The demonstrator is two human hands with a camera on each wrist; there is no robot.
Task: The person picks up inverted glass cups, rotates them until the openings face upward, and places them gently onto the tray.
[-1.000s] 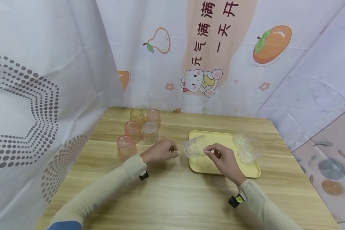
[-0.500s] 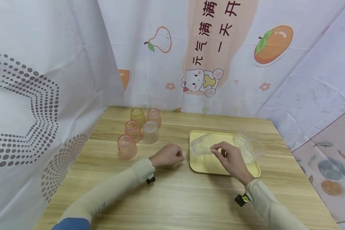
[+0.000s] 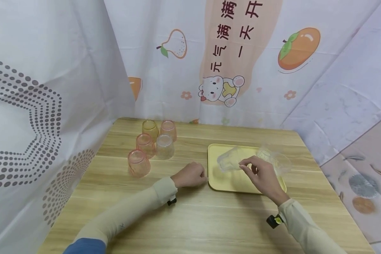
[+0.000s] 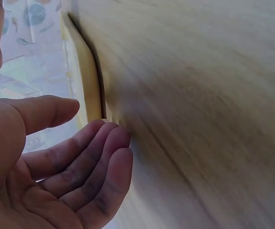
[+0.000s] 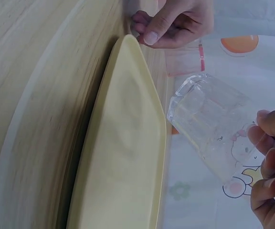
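My right hand (image 3: pixel 243 165) pinches a clear plastic cup (image 3: pixel 229 161) by its rim and holds it tilted just above the yellow tray (image 3: pixel 233 183). The right wrist view shows the same cup (image 5: pixel 214 131) lying slanted over the tray (image 5: pixel 128 152), its rim between my fingertips (image 5: pixel 270 160). My left hand (image 3: pixel 200 175) rests on the wooden table beside the tray's left edge and holds nothing. In the left wrist view its fingers (image 4: pixel 97 157) are relaxed, with the tray edge (image 4: pixel 89 90) just beyond them.
Two more clear cups (image 3: pixel 274 160) lie at the tray's right end. Several upturned orange, pink and clear cups (image 3: pixel 149 144) stand in a cluster at the table's back left. Printed cloth walls enclose the table on the left, back and right.
My right hand has carried the clear cup to the right, from the tray's left edge to over its middle. My left hand has slid right and settled beside the tray's left edge.
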